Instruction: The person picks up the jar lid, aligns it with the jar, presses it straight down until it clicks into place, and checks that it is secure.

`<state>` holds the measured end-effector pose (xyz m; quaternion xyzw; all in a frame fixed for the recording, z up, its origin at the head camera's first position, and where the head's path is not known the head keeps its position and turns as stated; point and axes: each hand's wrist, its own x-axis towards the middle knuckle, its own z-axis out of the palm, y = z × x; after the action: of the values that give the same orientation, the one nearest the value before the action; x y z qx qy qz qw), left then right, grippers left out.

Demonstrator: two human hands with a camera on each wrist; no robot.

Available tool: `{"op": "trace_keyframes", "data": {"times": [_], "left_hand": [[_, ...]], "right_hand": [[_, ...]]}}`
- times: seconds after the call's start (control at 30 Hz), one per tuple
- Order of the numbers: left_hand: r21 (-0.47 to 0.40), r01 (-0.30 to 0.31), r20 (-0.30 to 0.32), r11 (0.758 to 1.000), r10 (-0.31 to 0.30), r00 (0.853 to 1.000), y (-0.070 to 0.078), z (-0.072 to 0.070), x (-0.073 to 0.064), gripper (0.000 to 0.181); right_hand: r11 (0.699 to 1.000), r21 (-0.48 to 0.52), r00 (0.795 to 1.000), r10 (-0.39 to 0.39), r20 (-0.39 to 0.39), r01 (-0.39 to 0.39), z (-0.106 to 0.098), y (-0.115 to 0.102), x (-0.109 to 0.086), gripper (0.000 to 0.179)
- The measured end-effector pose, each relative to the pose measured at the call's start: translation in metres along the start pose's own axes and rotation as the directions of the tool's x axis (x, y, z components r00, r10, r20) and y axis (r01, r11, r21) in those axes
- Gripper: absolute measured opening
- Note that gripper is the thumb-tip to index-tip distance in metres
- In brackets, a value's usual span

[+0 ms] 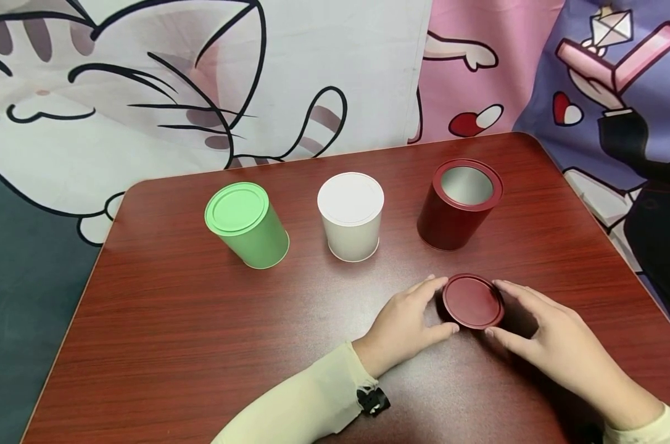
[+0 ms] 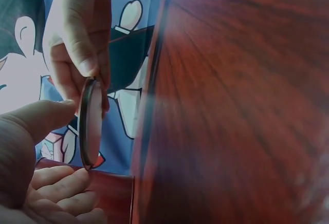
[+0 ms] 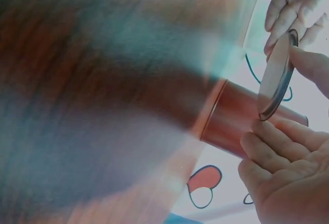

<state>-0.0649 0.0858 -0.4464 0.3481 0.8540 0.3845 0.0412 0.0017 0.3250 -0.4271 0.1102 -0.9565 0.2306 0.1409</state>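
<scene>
A dark red round lid [image 1: 472, 301] is between my two hands, its flat top facing up. My left hand [image 1: 403, 325] holds its left side, thumb at the near rim and fingertips at the far rim. On the opposite side my right hand [image 1: 562, 342] grips the rim the same way. Both wrist views show the lid [image 2: 92, 124] edge-on, raised off the tabletop. Behind the hands stands a dark red can [image 1: 451, 223], its top uncovered and its silvery inside showing. In the right wrist view this can [image 3: 231, 118] appears partly behind the lid.
A white can [image 1: 351, 231] with its lid on stands at the back middle of the brown wooden table [image 1: 190, 345]. Left of it is a lidded green can [image 1: 260, 237]. A cloth with cartoon drawings [image 1: 324, 55] hangs behind the table's far edge.
</scene>
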Motion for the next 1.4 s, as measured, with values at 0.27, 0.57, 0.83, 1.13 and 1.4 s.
{"op": "trace_keyframes", "data": {"times": [0.27,0.57,0.83,1.13,1.4], "left_hand": [[-0.007,0.006,-0.083,1.000,-0.007,0.997,0.002,-0.004,0.000,0.069],[-0.045,-0.044,-0.167,0.998,0.036,0.985,0.003,-0.008,0.003,0.064],[-0.048,-0.051,-0.192,0.998,0.041,0.981,0.003,-0.012,0.006,0.064],[-0.024,-0.072,-0.221,0.997,0.065,0.973,0.003,-0.017,0.012,0.063],[0.018,-0.070,-0.214,0.997,0.073,0.974,0.010,-0.024,0.020,0.063]], "right_hand": [[0.999,0.034,0.999,0.002,-0.043,0.000,-0.005,-0.008,0.007,0.080],[0.998,0.050,0.997,-0.021,-0.075,0.025,-0.010,-0.013,0.015,0.084],[0.998,0.059,0.994,-0.028,-0.102,0.034,-0.013,-0.016,0.021,0.087],[0.998,0.054,0.994,-0.021,-0.106,0.027,-0.018,-0.020,0.028,0.089],[0.998,0.066,0.992,0.010,-0.127,-0.001,-0.026,-0.021,0.033,0.089]]}}
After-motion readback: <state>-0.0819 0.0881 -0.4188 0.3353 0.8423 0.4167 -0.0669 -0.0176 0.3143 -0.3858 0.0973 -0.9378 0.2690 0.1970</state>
